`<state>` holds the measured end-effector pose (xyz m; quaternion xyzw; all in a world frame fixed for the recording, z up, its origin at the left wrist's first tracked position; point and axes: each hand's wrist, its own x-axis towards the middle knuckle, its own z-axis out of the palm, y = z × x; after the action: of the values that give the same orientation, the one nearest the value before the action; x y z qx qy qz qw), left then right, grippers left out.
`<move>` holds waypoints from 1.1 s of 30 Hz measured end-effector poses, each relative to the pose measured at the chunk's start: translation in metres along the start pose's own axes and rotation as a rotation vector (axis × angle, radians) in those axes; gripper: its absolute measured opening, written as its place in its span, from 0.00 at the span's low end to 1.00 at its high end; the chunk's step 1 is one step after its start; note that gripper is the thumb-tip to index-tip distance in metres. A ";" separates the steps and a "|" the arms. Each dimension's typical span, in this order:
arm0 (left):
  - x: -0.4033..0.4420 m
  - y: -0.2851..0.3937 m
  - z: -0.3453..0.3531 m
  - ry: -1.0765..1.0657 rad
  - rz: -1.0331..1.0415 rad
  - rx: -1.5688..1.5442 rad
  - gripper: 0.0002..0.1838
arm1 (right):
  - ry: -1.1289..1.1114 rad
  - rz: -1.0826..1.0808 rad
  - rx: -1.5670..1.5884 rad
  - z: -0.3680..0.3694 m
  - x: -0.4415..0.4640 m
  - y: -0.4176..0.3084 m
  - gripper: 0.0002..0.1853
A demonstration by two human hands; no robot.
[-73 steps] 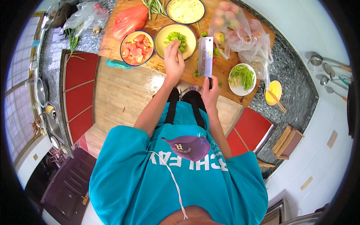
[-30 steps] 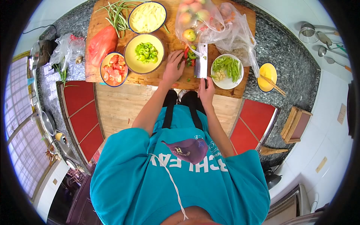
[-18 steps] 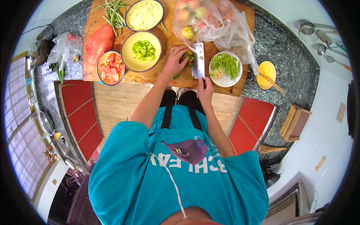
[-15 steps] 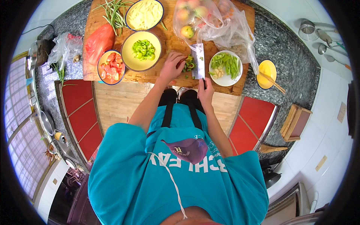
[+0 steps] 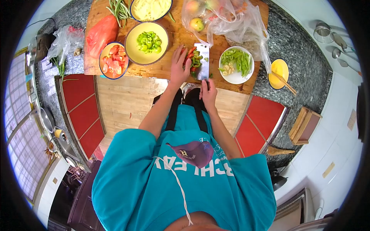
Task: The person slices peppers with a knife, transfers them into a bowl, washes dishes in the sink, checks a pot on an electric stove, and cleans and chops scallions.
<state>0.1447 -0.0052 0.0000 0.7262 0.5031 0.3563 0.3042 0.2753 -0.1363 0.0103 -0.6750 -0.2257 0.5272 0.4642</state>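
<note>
My right hand (image 5: 208, 93) grips the handle of a cleaver (image 5: 202, 61), whose broad blade lies low over the wooden board (image 5: 173, 71). Red and green pepper pieces (image 5: 195, 59) lie against the blade's left side. My left hand (image 5: 179, 69) rests at the left of these pieces, fingers apart and pointing away from me. Farther left stands a yellow bowl (image 5: 146, 43) with cut green peppers. A bowl of tomato pieces (image 5: 113, 61) is beside it. To the right of the cleaver is a white plate (image 5: 236, 81) with green slices and garlic.
At the board's back are a bowl of pale shreds (image 5: 150, 8), green beans (image 5: 119, 9), a red bag (image 5: 101, 36) and clear bags (image 5: 243, 27) with fruit. A yellow bowl with chopsticks (image 5: 285, 84) stands on the right counter. Utensils (image 5: 336, 52) hang on the right wall.
My left hand has left the yellow bowl and come over beside the pepper pieces; its fingers, curled half a second ago, are now spread. The cleaver has stayed in my right hand, its blade beside the pieces.
</note>
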 end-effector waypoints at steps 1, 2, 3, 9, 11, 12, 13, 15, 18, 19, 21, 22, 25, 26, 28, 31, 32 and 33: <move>0.000 0.004 0.004 0.048 -0.043 -0.025 0.22 | 0.006 -0.002 -0.019 0.004 -0.001 -0.001 0.10; -0.001 0.008 0.007 0.097 -0.090 -0.048 0.21 | 0.010 -0.002 -0.039 0.008 -0.003 -0.002 0.10; 0.000 0.009 0.012 0.113 -0.100 -0.126 0.21 | 0.015 -0.011 -0.024 0.011 -0.004 -0.006 0.10; 0.000 0.025 0.033 0.212 -0.182 -0.215 0.23 | -0.012 -0.039 0.049 0.023 0.001 -0.006 0.09; 0.006 0.030 0.035 0.255 -0.197 -0.247 0.24 | -0.021 -0.052 0.083 0.028 0.003 -0.008 0.08; 0.009 0.032 0.035 0.260 -0.195 -0.245 0.24 | -0.018 -0.062 0.117 0.030 0.002 -0.010 0.08; 0.011 0.034 0.034 0.241 -0.182 -0.242 0.23 | -0.022 -0.067 0.117 0.030 0.002 -0.013 0.08; 0.016 0.040 0.029 0.218 -0.170 -0.224 0.23 | -0.001 -0.041 0.109 0.030 -0.001 -0.018 0.08; 0.020 0.045 0.017 0.249 -0.113 -0.172 0.23 | -0.051 -0.055 0.167 0.035 -0.005 -0.028 0.08; 0.021 0.046 0.012 0.263 -0.093 -0.155 0.22 | -0.062 -0.060 0.166 0.038 -0.008 -0.033 0.08; 0.026 0.049 -0.002 0.299 -0.073 -0.160 0.22 | -0.077 -0.039 0.208 0.046 -0.013 -0.044 0.07; 0.029 0.052 -0.009 0.324 -0.057 -0.172 0.21 | -0.090 -0.042 0.205 0.050 -0.014 -0.048 0.07; 0.042 0.055 -0.038 0.356 -0.059 -0.144 0.21 | -0.131 -0.072 0.190 0.068 -0.014 -0.061 0.07; 0.047 0.056 -0.049 0.365 -0.057 -0.144 0.21 | -0.151 -0.078 0.196 0.076 -0.012 -0.065 0.07; 0.055 0.054 -0.074 0.399 -0.102 -0.124 0.21 | -0.185 -0.090 0.198 0.095 -0.009 -0.075 0.07; 0.060 0.023 -0.095 0.481 -0.192 -0.109 0.18 | -0.271 -0.113 0.101 0.123 -0.002 -0.082 0.07; 0.060 0.011 -0.100 0.496 -0.193 -0.104 0.18 | -0.285 -0.117 0.097 0.131 0.003 -0.078 0.07; 0.062 0.003 -0.106 0.500 -0.203 -0.123 0.18 | -0.283 -0.203 0.020 0.139 0.008 -0.074 0.07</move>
<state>0.0738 0.0612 0.0749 0.5420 0.6100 0.5220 0.2483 0.1638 -0.0416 0.0688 -0.5629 -0.3507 0.5696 0.4854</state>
